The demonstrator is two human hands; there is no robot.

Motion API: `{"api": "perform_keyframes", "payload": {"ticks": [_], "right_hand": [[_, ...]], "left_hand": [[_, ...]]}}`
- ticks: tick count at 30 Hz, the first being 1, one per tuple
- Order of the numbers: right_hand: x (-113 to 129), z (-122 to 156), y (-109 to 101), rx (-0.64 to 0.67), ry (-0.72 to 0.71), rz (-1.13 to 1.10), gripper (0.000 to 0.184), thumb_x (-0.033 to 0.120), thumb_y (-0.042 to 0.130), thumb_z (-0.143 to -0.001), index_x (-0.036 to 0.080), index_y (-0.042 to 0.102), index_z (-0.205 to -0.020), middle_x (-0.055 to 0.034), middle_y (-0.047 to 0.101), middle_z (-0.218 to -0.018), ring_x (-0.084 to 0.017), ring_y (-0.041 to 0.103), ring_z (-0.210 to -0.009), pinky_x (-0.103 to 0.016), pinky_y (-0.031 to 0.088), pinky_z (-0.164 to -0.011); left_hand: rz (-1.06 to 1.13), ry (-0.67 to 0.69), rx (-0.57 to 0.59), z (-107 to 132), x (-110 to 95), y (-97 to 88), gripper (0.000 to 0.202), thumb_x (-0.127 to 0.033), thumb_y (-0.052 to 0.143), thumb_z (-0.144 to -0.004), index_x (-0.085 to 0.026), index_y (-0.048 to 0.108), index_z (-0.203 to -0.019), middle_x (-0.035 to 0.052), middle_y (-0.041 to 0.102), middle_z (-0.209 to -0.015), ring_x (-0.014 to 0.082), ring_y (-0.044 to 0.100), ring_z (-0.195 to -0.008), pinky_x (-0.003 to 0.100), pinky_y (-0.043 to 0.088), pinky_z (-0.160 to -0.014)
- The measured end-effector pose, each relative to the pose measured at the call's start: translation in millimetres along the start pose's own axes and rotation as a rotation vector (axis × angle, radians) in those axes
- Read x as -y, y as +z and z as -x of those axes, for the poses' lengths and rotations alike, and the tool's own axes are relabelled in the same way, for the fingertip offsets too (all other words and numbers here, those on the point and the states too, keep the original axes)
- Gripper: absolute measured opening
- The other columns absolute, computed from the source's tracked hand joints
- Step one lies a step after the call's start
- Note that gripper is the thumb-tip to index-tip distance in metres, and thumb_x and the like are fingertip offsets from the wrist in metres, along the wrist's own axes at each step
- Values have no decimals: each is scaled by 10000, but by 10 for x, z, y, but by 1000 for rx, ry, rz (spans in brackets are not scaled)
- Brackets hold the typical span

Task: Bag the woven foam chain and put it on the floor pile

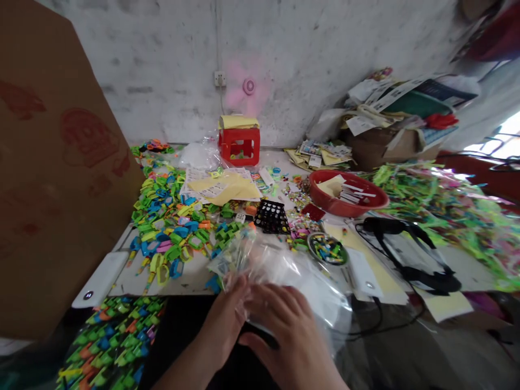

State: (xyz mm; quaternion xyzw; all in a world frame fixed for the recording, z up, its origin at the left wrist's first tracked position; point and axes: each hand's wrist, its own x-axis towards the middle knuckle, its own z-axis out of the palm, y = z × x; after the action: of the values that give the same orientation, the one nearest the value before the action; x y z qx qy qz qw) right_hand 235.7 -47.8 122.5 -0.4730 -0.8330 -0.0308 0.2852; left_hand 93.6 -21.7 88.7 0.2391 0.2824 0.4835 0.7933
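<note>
A clear plastic bag [280, 265], crinkled and shiny, lies over the table's front edge in front of me. My left hand [223, 314] is closed on the near edge of the bag, thumb up. My right hand [288, 319] is beside it, with bent fingers on the plastic and the thumb spread lower; its fingertips are partly hidden. Beyond the bag are a black tray with rows of holes [272, 216] and a round dish of small coloured pieces [328, 249]. Left of the bag spreads a pile of bright plastic pieces [170, 233], green, blue and yellow.
A tall cardboard box [60, 162] stands at the left. A red basin [345, 208] with paper strips, a white power bank [363, 273] and a black strap frame [410, 252] are at the right. Behind are a red crate [239, 146] and a pink fan [248, 86].
</note>
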Motion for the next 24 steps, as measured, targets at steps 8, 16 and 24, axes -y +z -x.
{"api": "perform_keyframes", "payload": {"ticks": [8,16,24], "right_hand": [[-477,-12,32,188,300,-326,223,349,545,-867,238,703,-978,-68,732,-953,-234,668,-900,-386,496,-844],[-53,-140,-173,512,243,-303,85,183,633,-728,207,626,-648,11,676,-679,-142,622,-637,-221,404,-569],[62,13,-280,582,-183,-90,316,416,721,-733,210,528,-591,24,637,-544,-107,526,-396,-264,212,-367]], "left_hand": [[-190,44,28,189,-57,-519,482,-491,599,-857,-224,595,-1259,114,597,-1319,298,534,-1245,496,342,-1113],[-1205,737,-219,599,-384,-482,741,-362,593,-861,-502,179,-1460,-32,467,-1448,270,360,-1384,549,293,-1133],[-2135,908,613,597,-341,-213,206,-140,529,-840,-185,580,-646,29,646,-613,180,620,-638,390,483,-918]]}}
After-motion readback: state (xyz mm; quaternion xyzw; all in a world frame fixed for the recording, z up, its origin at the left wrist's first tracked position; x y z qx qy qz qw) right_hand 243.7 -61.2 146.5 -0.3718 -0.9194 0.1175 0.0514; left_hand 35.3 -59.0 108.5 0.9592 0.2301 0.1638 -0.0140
